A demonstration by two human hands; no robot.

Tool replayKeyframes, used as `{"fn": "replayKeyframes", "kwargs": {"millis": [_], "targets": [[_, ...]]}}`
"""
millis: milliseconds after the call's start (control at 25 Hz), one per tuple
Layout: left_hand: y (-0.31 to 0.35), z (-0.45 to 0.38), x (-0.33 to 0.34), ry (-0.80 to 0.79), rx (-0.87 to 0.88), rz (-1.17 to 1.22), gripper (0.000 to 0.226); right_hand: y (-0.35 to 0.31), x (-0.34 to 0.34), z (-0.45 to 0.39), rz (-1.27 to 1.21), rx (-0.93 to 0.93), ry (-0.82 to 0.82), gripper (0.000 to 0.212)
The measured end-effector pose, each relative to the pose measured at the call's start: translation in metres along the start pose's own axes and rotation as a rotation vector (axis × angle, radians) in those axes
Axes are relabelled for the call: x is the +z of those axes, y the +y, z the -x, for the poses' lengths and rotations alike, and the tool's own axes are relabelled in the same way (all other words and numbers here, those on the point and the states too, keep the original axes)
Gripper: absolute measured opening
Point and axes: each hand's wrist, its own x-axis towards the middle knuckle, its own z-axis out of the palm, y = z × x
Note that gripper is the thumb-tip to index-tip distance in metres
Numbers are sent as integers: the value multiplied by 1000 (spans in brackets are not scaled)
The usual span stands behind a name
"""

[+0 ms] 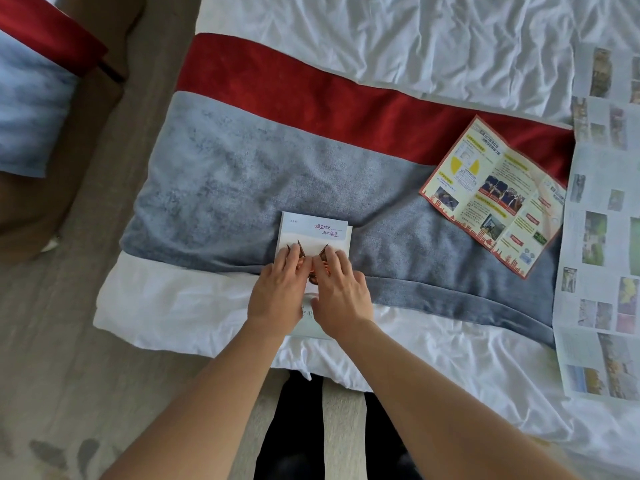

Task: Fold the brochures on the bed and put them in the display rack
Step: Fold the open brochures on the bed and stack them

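Probably a hotel bedroom: a bed [433, 46] with crumpled white linen, a red-and-grey runner [242, 174] across its foot edge, and carpeted floor [52, 341] beside it.
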Motion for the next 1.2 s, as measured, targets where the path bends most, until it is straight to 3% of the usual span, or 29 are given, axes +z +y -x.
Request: {"fn": "replayKeyframes", "kwargs": {"millis": [400, 600, 840, 1200], "targets": [[5, -19, 1, -20, -33, -71, 66, 0, 3, -18, 21, 23, -70, 63], [4, -24, -22, -40, -11, -89, 38, 16, -17, -14, -25, 8, 13, 35], [54, -46, -51, -51, 3, -67, 29, 81, -48, 0, -58, 132, 43, 27], [172, -108, -90, -32, 47, -38, 27, 228, -105, 21, -75, 230, 93, 41]]}}
